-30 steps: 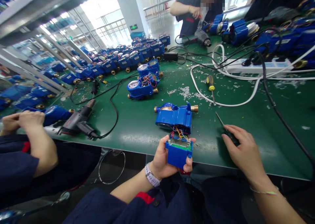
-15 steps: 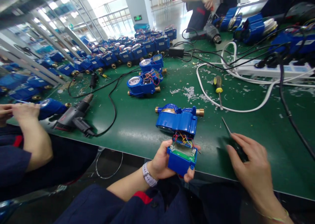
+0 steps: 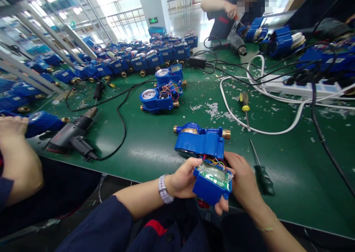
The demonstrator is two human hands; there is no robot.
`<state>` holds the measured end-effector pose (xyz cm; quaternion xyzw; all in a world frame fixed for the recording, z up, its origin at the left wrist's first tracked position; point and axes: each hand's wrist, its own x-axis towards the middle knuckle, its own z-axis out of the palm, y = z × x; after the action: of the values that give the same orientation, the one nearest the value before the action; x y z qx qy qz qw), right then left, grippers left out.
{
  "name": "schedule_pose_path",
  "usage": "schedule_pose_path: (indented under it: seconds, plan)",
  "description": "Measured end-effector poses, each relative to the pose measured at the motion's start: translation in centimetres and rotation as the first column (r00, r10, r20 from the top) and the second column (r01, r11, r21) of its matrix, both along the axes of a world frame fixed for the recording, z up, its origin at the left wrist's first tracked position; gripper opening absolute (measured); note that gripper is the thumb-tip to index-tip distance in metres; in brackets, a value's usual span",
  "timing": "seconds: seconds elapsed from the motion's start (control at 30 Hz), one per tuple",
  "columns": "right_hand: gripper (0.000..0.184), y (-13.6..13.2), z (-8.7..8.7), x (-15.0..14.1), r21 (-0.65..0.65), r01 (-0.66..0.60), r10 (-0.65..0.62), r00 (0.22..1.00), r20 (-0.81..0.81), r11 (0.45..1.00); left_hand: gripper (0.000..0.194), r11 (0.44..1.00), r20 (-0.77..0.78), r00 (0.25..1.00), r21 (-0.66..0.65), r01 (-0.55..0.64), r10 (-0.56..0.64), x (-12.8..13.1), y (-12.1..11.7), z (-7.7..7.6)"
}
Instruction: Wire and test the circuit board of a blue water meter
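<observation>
Blue housing (image 3: 208,191), smooth boxy plastic

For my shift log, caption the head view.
Left hand holds a blue housing, circuit board showing, right hand close beside it.

The blue box (image 3: 210,193) hides bits of the left hand (image 3: 183,180) and right hand (image 3: 244,176). The left edge cuts off a neighbor's hand (image 3: 12,128). The far person (image 3: 217,27) is blurry squares up top. Far stickers (image 3: 182,53) are too tiny to read.

Left fingers (image 3: 222,205) hold a blue housing (image 3: 210,191); 2 screwdrivers (image 3: 264,181) lie on the table (image 3: 151,143).
</observation>
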<state>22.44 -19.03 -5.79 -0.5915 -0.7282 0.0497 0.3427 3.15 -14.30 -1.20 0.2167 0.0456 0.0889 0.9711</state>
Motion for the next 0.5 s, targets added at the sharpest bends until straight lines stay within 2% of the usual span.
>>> schedule_pose_path:
  seconds: [0.1,0.23,0.37,0.5]
  plan:
    - [0.036,1.9,0.3,0.3,-0.003,0.021,-0.021,1.000,-0.004,1.000,0.074,0.999,0.028,0.999,0.037,0.033,-0.034,0.1,1.2,0.4]
    - [0.034,5.5,0.8,0.8,-0.018,0.031,-0.031,1.000,-0.005,0.999,0.070,0.992,-0.043,0.999,0.128,0.024,-0.019,0.1,3.4,0.9]
    - [0.039,9.1,0.8,1.3,0.005,0.093,-0.092,0.996,-0.007,0.996,0.077,0.986,-0.105,0.993,0.167,-0.027,0.045,0.3,5.2,0.0]
    - [0.041,11.0,0.7,1.5,0.037,0.138,-0.137,0.990,-0.020,0.990,0.079,0.984,-0.127,0.985,0.154,-0.095,0.115,0.3,5.9,-1.1]
